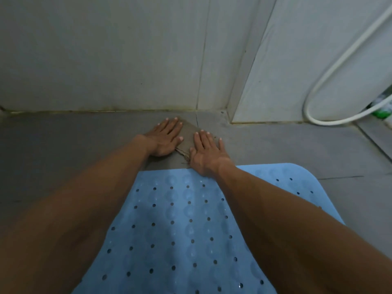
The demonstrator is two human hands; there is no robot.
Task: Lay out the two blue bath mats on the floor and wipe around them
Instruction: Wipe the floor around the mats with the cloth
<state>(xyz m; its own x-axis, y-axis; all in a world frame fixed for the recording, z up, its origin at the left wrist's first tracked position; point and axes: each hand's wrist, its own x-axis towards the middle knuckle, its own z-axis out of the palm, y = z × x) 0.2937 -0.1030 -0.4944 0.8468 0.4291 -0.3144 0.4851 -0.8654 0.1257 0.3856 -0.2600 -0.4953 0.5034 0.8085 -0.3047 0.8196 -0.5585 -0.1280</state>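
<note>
From the head camera, one blue bath mat [180,225] lay flat on the grey floor [63,149], its far edge just short of the hands and its holes and raised bumps facing up. A second mat was not in view. Beyond the mat, near the foot of the tiled wall [106,49], a brownish cloth [187,137] was spread on the floor. The left hand [164,139] and the right hand [206,150] both rested on it, palms down, fingers [199,139] straight and slightly spread, pressing the cloth flat and gripping nothing. The heel of the right hand sat at the mat's far edge, apparently touching it. A white hose [331,85] looped against the wall at the right, well apart from the hands.

Judging from this, the wiping step was under way in front of the mat. With flat palms only, the cloth could bunch or slide out from under them on a hard push. The right wrist might drag the mat's edge and shift or curl it. A wet floor could also let the hands slip forward toward the wall.
</note>
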